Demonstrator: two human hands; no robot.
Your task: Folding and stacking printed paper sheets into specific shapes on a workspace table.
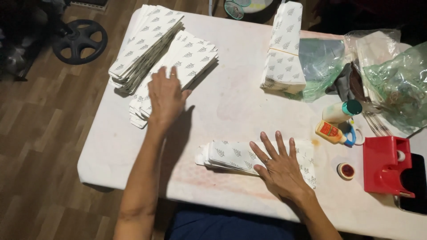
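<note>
My left hand (165,98) lies flat, fingers apart, on a fanned stack of white paper bags with small green tree prints (187,60) at the table's far left. A second, taller stack of the same bags (144,42) sits just left of it. My right hand (278,164) rests flat with spread fingers on a small pile of these bags (227,155) near the front edge of the white table (120,146). Neither hand grips anything.
A banded bundle of bags (284,49) stands at the back, beside clear plastic bags (400,84). Two glue bottles (338,120), blue scissors (352,135), a small tape roll (346,171), a red tape dispenser (386,165) and a dark phone (416,186) lie at right. A black wheel (80,41) sits on the wooden floor.
</note>
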